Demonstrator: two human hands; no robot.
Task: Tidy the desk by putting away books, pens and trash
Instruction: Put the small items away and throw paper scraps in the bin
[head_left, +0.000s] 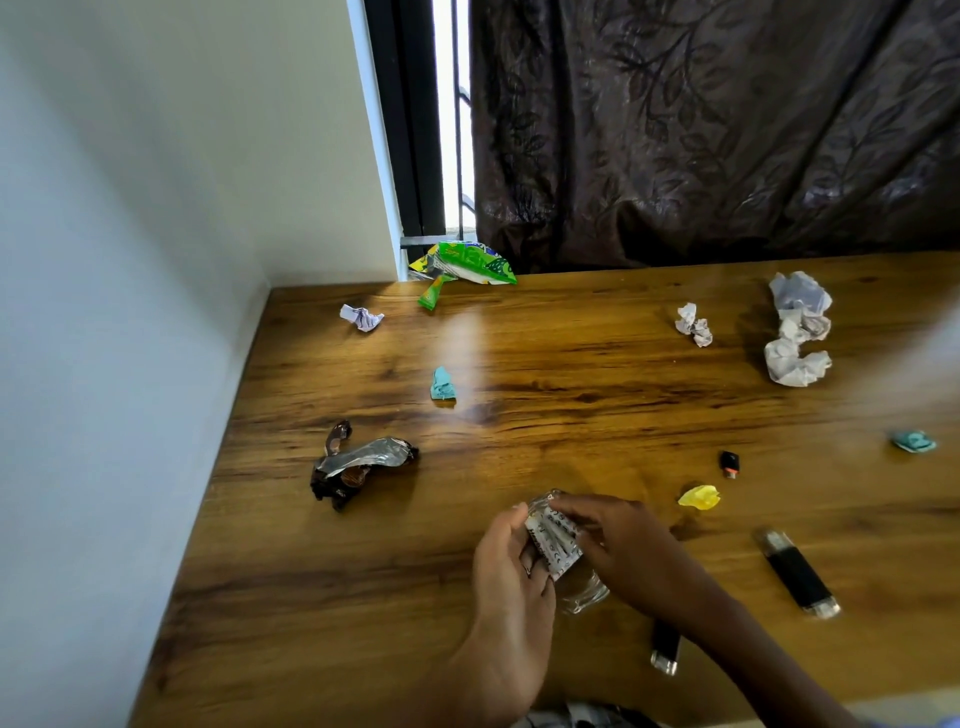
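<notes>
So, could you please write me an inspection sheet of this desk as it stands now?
Surface: wooden desk, trash scattered on it.
Job's things: clear wrapper held in both hands; crumpled white papers; green packet at the far edge; foil wrapper; yellow scrap.
Clutter: black marker; small black cap.
Grips: left hand and right hand both pinch the wrapper.
Cables: nothing seen.
Surroundings: white wall on the left, dark curtain behind.
</notes>
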